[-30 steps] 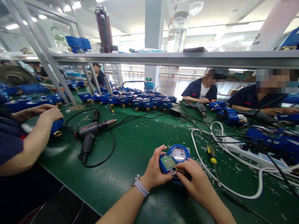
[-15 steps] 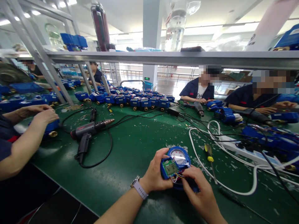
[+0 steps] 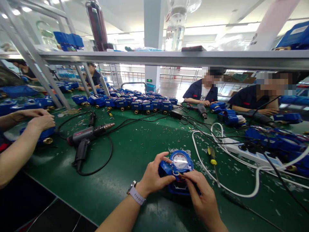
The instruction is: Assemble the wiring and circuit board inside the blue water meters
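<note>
A blue water meter (image 3: 180, 160) with a round clear dial lies on the green bench in front of me. My left hand (image 3: 154, 175), wearing a wristwatch, grips a blue display housing (image 3: 164, 168) at the meter's left side, thumb below and fingers above. Its circuit board does not show. Thin coloured wires (image 3: 178, 174) run out below the dial. My right hand (image 3: 200, 188) pinches these wires between thumb and fingers, at the meter's lower right. Beneath the wires, an open blue compartment (image 3: 180, 187) shows a dark inside.
A heat gun (image 3: 87, 138) lies left. On the right are a screwdriver (image 3: 212, 158), white cable (image 3: 256, 183) and a power strip (image 3: 253, 154). Several blue meters (image 3: 135, 104) stand at the back, under a shelf (image 3: 135, 57). A co-worker's arms (image 3: 29, 138) are at left; others sit opposite.
The display housing has been tipped over in my left hand, so its green board and screen no longer show. My right hand stays at the wires. The view has shifted slightly.
</note>
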`<state>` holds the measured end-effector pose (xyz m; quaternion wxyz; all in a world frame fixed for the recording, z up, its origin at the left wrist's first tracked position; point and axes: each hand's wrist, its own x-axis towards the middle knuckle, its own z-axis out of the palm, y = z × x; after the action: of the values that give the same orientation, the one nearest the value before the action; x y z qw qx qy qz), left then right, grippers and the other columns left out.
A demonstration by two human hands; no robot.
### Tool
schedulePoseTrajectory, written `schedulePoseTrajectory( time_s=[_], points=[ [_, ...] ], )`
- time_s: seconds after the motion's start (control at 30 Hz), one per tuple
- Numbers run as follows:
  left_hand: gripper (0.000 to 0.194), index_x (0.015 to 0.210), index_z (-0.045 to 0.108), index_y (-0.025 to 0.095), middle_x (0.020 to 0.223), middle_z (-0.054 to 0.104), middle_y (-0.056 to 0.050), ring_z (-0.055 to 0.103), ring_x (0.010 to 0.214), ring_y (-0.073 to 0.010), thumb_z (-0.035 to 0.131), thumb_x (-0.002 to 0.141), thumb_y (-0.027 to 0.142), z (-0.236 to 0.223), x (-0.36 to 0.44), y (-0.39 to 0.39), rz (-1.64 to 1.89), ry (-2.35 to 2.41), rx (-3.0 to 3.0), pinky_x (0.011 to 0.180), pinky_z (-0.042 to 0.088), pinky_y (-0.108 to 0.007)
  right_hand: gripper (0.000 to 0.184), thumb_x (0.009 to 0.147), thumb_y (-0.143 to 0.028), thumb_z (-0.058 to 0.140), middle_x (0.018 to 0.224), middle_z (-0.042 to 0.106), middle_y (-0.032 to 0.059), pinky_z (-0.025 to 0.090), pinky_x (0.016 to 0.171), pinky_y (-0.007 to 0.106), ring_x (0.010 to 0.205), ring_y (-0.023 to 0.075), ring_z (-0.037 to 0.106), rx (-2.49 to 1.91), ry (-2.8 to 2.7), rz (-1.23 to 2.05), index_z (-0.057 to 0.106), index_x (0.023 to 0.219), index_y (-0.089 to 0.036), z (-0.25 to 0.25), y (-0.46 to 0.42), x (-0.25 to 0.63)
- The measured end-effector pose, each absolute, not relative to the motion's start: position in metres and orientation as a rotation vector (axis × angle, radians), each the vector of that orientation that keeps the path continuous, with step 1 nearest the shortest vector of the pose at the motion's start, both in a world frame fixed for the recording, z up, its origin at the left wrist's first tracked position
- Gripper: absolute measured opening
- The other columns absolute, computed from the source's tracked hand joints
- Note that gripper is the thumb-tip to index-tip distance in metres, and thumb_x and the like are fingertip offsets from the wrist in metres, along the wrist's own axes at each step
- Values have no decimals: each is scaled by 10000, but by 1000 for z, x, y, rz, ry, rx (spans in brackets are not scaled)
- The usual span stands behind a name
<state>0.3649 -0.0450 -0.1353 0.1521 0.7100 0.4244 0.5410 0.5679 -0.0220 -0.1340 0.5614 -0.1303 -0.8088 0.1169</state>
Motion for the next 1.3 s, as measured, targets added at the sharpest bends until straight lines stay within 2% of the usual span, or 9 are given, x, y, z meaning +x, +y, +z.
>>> schedulePoseTrajectory(
  time_s=[0.1,0.33,0.47,0.6,0.7,0.87,1.07,1.2,1.3],
  points=[
    [591,1302,415,208,1091,608,-18,592,953,-133,664,819,441,-132,364,-46,1497,1247,1944,885,435,-258,250,1028,-77,405,1116,494,43,309,955,324,1010,237,489,-325,-1920,247,539,1207,-189,-134,-23,566],
    [550,1307,424,171,1037,613,-43,590,921,-157,526,898,524,-132,362,-44,1453,1293,1759,864,437,-291,302,1048,-165,444,1237,436,83,285,996,395,1113,284,431,-382,-2023,168,437,1350,-175,-138,-23,567],
    [588,1311,438,176,1068,598,-60,574,922,-177,461,903,599,-131,361,-44,1415,1371,1675,859,431,-317,201,1023,-153,428,1309,372,83,347,899,406,1037,274,476,-434,-2046,115,504,1205,-186,-133,-25,567],
    [605,1308,452,173,1127,579,-63,558,986,-175,437,904,624,-128,362,-45,1400,1415,1627,922,408,-316,168,987,-119,402,1350,324,84,346,839,442,962,286,482,-476,-2098,20,503,1113,-167,-126,-27,561],
    [630,1310,449,162,1149,570,-71,545,1029,-182,439,896,637,-126,363,-45,1394,1394,1585,954,395,-318,156,992,-108,360,1319,359,78,328,815,446,940,299,472,-488,-2137,-16,504,1033,-154,-122,-28,556],
    [678,1281,474,126,1144,561,-99,532,1017,-193,462,867,663,-123,367,-45,1392,1299,1487,923,416,-321,139,1030,-136,384,1220,443,27,310,903,341,1065,241,457,-407,-2030,333,510,992,-183,-126,-32,556],
    [685,1251,448,106,1018,569,-75,545,799,-120,574,821,625,-121,375,-45,1406,1107,1281,700,489,-244,127,1052,-165,412,1233,448,25,308,929,213,1115,196,442,-420,-1867,628,505,969,-184,-130,-33,562],
    [801,1243,414,92,971,566,-72,580,666,-109,631,737,675,-118,378,-46,1364,1002,1102,597,497,-235,121,1077,-185,427,1243,442,48,329,940,223,1128,214,436,-385,-1840,730,497,979,-176,-135,-28,570],
    [802,1252,403,93,972,575,-76,592,638,-111,638,740,665,-117,377,-45,1349,961,1064,590,488,-231,124,1080,-203,421,1302,385,65,306,949,272,1175,239,388,-400,-1909,723,490,980,-172,-136,-25,579]
  ],
)
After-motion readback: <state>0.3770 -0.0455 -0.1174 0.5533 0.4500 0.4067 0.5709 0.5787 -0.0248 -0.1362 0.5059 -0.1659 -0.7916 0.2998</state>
